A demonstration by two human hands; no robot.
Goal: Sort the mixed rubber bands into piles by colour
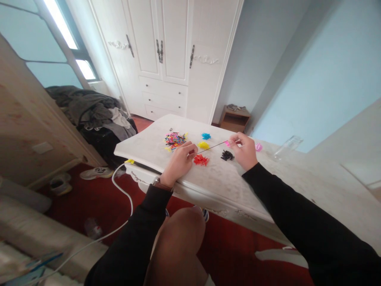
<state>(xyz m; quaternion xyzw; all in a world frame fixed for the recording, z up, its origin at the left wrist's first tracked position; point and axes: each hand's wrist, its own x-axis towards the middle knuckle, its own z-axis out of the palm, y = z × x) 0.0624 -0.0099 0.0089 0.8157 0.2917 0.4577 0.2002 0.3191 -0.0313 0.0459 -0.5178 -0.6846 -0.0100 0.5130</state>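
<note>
A thin dark string (213, 147) runs taut and slanting between my two hands above the table. My left hand (181, 159) pinches its lower end, close beside a red pile (201, 160) of small plastic pieces. Higher up, my right hand (243, 150) has its fingers closed on the other end, just above a black pile (227, 155). A bit of pink (227, 143) shows at the right fingertips; whether it is held or lies behind them I cannot tell. Between the hands lie a yellow pile (203, 145) and a blue pile (206, 136). A mixed multicoloured pile (175, 140) is beyond my left hand.
Right of my right hand are a pink item (258, 147) and a clear glass (287, 147) on the white table (220, 186). A small dark ring (170, 129) lies near the far edge. A white cable (131, 202) hangs from the table's left corner.
</note>
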